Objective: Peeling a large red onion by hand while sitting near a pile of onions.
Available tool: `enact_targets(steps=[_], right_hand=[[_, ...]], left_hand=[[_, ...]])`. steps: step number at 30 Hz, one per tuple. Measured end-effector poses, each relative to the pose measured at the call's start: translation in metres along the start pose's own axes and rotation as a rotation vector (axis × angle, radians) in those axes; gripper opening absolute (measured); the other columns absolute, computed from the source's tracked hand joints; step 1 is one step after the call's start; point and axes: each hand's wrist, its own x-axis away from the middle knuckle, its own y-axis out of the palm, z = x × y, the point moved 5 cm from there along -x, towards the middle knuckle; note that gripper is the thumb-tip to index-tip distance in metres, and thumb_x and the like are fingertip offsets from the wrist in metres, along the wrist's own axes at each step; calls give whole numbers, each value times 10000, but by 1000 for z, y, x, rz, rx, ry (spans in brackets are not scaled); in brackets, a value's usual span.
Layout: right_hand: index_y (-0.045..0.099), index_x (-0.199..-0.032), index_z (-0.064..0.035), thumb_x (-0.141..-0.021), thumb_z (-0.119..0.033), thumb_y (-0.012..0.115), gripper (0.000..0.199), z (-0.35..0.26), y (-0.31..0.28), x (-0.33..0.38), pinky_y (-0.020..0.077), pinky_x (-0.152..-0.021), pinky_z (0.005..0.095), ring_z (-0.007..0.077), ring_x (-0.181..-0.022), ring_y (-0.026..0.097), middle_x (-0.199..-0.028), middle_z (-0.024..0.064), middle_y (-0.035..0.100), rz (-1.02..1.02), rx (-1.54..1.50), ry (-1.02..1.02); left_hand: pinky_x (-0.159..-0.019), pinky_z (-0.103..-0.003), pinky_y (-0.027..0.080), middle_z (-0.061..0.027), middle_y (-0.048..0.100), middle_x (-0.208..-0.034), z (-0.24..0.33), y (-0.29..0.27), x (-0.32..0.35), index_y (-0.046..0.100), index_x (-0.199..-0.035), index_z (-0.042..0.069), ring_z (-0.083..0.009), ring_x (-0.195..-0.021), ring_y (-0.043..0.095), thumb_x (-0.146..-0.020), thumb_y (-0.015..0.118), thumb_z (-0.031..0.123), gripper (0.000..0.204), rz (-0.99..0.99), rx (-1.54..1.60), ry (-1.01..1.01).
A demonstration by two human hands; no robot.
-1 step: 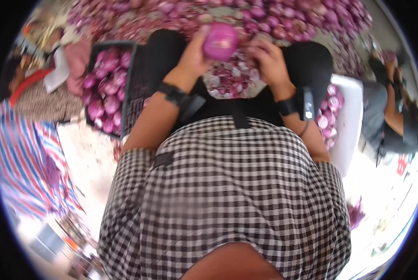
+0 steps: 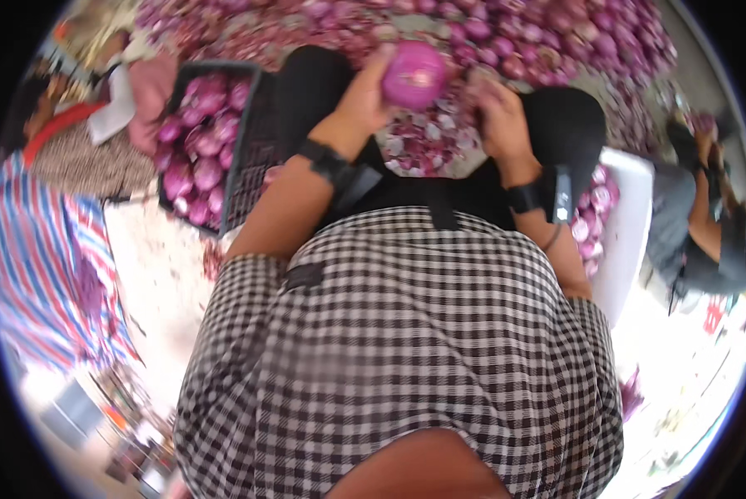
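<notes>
My left hand [image 2: 363, 98] is closed round the side of a large purple-red onion [image 2: 414, 75], held up between my knees. The onion's skin looks smooth, with a pale spot facing up. Just right of the onion is my right hand [image 2: 504, 121], apart from it, with fingers curled in and a little blurred. Whatever those fingers pinch, if anything, is hidden. Loose onion skins [image 2: 429, 143] lie on the ground below, between my legs.
A dark crate of onions [image 2: 202, 141] stands at my left. Beside my right leg is a white tub [image 2: 627, 216] with more onions [image 2: 593, 212]. A wide onion heap [image 2: 556, 37] spreads ahead. Another person [image 2: 701, 208] sits at the far right.
The whole picture has shifted slightly to the right. My left hand still grips the onion, and my right hand stays beside it.
</notes>
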Motion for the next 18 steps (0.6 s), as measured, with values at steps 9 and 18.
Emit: enact_targets(steps=[9, 18], right_hand=[[601, -833, -46, -928, -159, 572, 151, 14, 5, 6, 372, -562, 196, 33, -610, 471, -685, -43, 542, 60, 431, 151], [597, -864, -33, -905, -118, 570, 98, 18, 13, 7, 377, -553, 202, 38, -612, 477, -699, -38, 543, -57, 692, 193]], left_hand=[[-942, -478, 481, -106, 589, -1196, 57, 4, 46, 512, -1246, 93, -258, -1119, 570, -864, 588, 484, 552, -67, 147, 94], [-941, -633, 394, -144, 454, -1354, 157, -96, 155, 428, -1326, 129, -375, -1213, 462, -792, 575, 635, 750, 293, 149, 385]])
